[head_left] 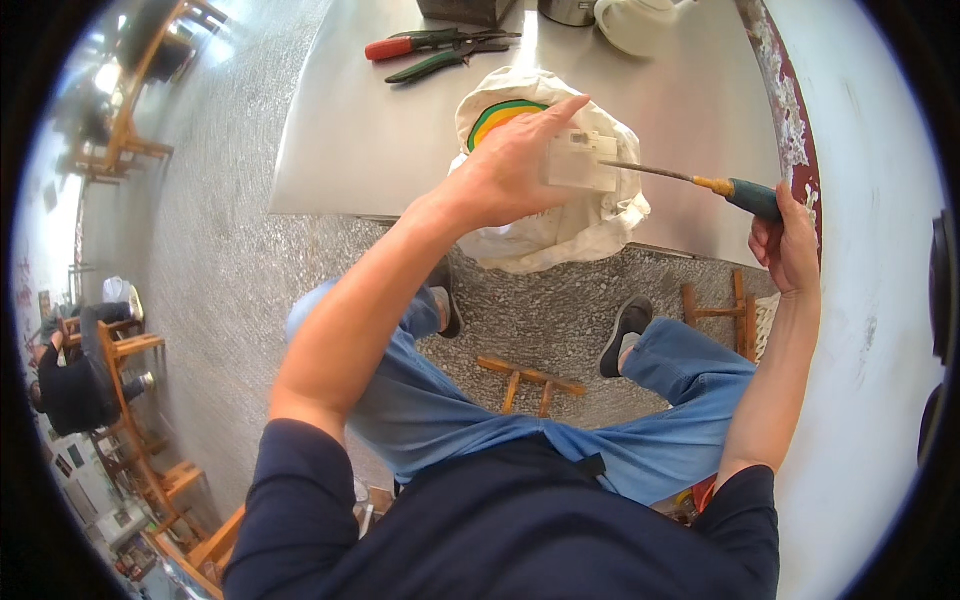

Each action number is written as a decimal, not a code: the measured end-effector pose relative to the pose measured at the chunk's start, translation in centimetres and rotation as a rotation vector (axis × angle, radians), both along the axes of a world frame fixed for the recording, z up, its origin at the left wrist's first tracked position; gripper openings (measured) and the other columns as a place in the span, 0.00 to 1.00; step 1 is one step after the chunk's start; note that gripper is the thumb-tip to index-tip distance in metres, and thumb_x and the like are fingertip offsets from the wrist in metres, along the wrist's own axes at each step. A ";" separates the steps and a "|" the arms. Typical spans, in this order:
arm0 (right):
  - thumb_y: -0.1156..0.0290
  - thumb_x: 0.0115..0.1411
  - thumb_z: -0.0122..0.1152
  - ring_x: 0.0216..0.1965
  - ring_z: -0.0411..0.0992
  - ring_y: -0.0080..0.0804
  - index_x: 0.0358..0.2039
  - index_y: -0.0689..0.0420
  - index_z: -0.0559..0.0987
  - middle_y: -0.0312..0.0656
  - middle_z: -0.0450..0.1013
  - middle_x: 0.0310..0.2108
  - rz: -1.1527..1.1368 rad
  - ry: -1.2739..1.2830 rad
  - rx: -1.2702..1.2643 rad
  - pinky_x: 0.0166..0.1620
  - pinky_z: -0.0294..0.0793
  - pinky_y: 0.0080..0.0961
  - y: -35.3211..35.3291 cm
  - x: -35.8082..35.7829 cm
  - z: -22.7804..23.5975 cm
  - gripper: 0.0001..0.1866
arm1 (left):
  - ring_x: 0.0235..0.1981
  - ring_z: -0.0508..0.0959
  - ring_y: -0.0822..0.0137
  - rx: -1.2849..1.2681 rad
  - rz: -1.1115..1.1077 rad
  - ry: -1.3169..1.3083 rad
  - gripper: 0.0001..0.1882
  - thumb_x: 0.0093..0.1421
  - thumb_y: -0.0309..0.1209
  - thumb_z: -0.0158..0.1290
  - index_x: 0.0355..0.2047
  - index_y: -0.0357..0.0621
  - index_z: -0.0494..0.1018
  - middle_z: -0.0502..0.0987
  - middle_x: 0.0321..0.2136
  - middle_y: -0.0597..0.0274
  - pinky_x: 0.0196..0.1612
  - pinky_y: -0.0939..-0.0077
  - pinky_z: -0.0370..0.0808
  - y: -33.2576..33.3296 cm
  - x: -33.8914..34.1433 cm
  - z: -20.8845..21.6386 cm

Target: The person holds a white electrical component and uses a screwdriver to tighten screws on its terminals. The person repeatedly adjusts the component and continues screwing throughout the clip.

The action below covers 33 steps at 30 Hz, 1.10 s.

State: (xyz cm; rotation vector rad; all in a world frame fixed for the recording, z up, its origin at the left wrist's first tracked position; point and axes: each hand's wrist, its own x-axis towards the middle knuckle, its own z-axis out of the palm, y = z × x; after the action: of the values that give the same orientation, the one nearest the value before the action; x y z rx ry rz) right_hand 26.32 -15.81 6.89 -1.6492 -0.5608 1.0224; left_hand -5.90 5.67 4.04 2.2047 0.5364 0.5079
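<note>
Our left hand [510, 172] is clamped on a translucent whitish plastic box [580, 168], held over a cream cloth bag [535, 248] at the worktop [350, 150] edge. Our right hand [790, 240] grips the green handle end of a screwdriver [712, 185], its tip at the box's right side. Red-and-green-handled pliers [425, 67] lie beyond, left.

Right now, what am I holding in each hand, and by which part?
Your right hand holds the long-shafted tool by the butt end of its green handle; your left hand holds the translucent plastic piece by its left side.
</note>
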 end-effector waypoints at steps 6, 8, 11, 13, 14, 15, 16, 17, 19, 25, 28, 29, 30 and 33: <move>0.51 0.72 0.54 0.13 0.57 0.15 0.58 0.59 0.70 0.32 0.62 0.19 -0.035 0.148 0.156 0.16 0.58 0.11 0.3 -1.7 1.8 0.25 | 0.52 0.78 0.58 0.023 0.004 0.027 0.49 0.49 0.27 0.71 0.71 0.49 0.60 0.77 0.53 0.51 0.56 0.65 0.78 -0.1 0.0 0.3; 0.54 0.72 0.55 0.13 0.59 0.16 0.55 0.58 0.73 0.33 0.64 0.20 0.048 0.118 0.147 0.16 0.59 0.13 -0.4 -0.9 1.6 0.22 | 0.53 0.78 0.58 0.025 -0.004 0.021 0.47 0.50 0.27 0.71 0.70 0.49 0.62 0.77 0.54 0.51 0.56 0.65 0.78 0.0 0.2 0.4; 0.54 0.72 0.56 0.13 0.60 0.17 0.54 0.58 0.74 0.33 0.66 0.21 0.118 0.079 0.085 0.16 0.58 0.14 -0.7 0.5 0.9 0.21 | 0.53 0.78 0.58 -0.001 0.003 0.024 0.44 0.51 0.27 0.71 0.68 0.49 0.65 0.76 0.55 0.51 0.56 0.64 0.78 0.2 0.0 0.2; 0.53 0.72 0.55 0.13 0.59 0.17 0.55 0.58 0.73 0.32 0.66 0.21 0.087 0.053 -0.033 0.16 0.58 0.14 -0.5 0.9 0.8 0.22 | 0.53 0.79 0.58 -0.044 0.020 0.058 0.42 0.51 0.28 0.71 0.66 0.48 0.67 0.75 0.56 0.52 0.57 0.63 0.78 0.1 -0.1 0.4; 0.53 0.72 0.55 0.13 0.59 0.17 0.54 0.58 0.74 0.32 0.66 0.21 0.059 0.045 0.003 0.15 0.58 0.14 -0.3 0.8 0.6 0.22 | 0.53 0.79 0.58 -0.037 0.013 0.060 0.41 0.52 0.28 0.71 0.66 0.48 0.68 0.75 0.56 0.51 0.57 0.64 0.78 0.1 0.0 0.5; 0.53 0.72 0.55 0.13 0.60 0.16 0.53 0.58 0.74 0.32 0.66 0.21 0.034 0.038 0.042 0.15 0.57 0.14 0.0 0.4 0.5 0.22 | 0.53 0.79 0.58 -0.028 0.009 0.063 0.40 0.52 0.28 0.71 0.65 0.47 0.68 0.75 0.55 0.51 0.57 0.64 0.78 0.1 0.0 0.6; 0.52 0.72 0.55 0.13 0.60 0.16 0.53 0.58 0.75 0.32 0.66 0.21 0.009 0.032 0.080 0.15 0.57 0.14 0.3 -0.1 0.5 0.22 | 0.53 0.79 0.58 -0.020 0.005 0.066 0.39 0.52 0.28 0.71 0.64 0.47 0.69 0.75 0.55 0.51 0.57 0.64 0.78 0.2 0.0 0.6; 0.51 0.72 0.55 0.13 0.60 0.15 0.52 0.58 0.76 0.32 0.66 0.21 0.007 0.077 0.118 0.15 0.56 0.14 0.5 -0.7 0.9 0.22 | 0.52 0.79 0.58 -0.021 0.004 0.075 0.39 0.52 0.28 0.71 0.64 0.47 0.69 0.75 0.55 0.51 0.57 0.64 0.78 0.2 -0.1 0.7; 0.49 0.72 0.55 0.13 0.61 0.14 0.50 0.58 0.77 0.32 0.67 0.21 0.006 0.159 0.187 0.14 0.56 0.13 0.4 -1.7 2.4 0.23 | 0.52 0.79 0.58 -0.031 0.004 0.082 0.38 0.52 0.28 0.71 0.63 0.46 0.69 0.76 0.55 0.51 0.56 0.64 0.78 0.2 0.0 0.7; 0.49 0.72 0.54 0.13 0.62 0.14 0.50 0.58 0.77 0.32 0.67 0.22 0.191 0.004 0.043 0.16 0.56 0.12 -0.5 1.1 1.5 0.24 | 0.54 0.79 0.58 -0.080 0.000 0.044 0.38 0.52 0.30 0.71 0.62 0.44 0.70 0.76 0.55 0.52 0.57 0.65 0.78 0.3 0.1 0.5; 0.50 0.72 0.55 0.13 0.61 0.14 0.51 0.58 0.76 0.33 0.68 0.22 0.064 -0.012 -0.009 0.16 0.58 0.11 -0.1 0.7 1.2 0.22 | 0.54 0.79 0.58 -0.061 0.014 0.063 0.37 0.52 0.30 0.71 0.62 0.44 0.70 0.76 0.55 0.52 0.57 0.65 0.78 0.1 0.1 0.8; 0.51 0.72 0.55 0.13 0.61 0.14 0.51 0.58 0.76 0.33 0.69 0.22 0.036 0.001 0.007 0.16 0.58 0.11 0.1 0.3 1.3 0.22 | 0.54 0.79 0.59 -0.059 0.012 0.080 0.37 0.52 0.30 0.71 0.62 0.44 0.70 0.76 0.55 0.51 0.57 0.65 0.78 0.1 0.2 0.9; 0.51 0.72 0.55 0.12 0.61 0.14 0.51 0.58 0.76 0.34 0.69 0.23 0.033 0.042 0.075 0.16 0.59 0.11 0.3 -0.4 1.7 0.22 | 0.54 0.79 0.59 -0.055 0.014 0.096 0.37 0.52 0.30 0.71 0.62 0.44 0.70 0.76 0.55 0.51 0.57 0.65 0.78 0.0 0.1 1.0; 0.52 0.71 0.56 0.12 0.61 0.14 0.52 0.57 0.76 0.35 0.71 0.24 0.057 0.108 0.181 0.16 0.58 0.11 -0.2 -0.9 2.3 0.21 | 0.54 0.79 0.58 -0.050 0.014 0.105 0.37 0.52 0.30 0.71 0.62 0.44 0.70 0.76 0.55 0.51 0.58 0.64 0.78 0.0 0.1 1.1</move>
State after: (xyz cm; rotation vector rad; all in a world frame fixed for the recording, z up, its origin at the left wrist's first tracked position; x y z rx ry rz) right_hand 25.40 -15.99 9.22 -1.4175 -0.6129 1.0636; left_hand -5.79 5.69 5.13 2.1900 0.6136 0.3833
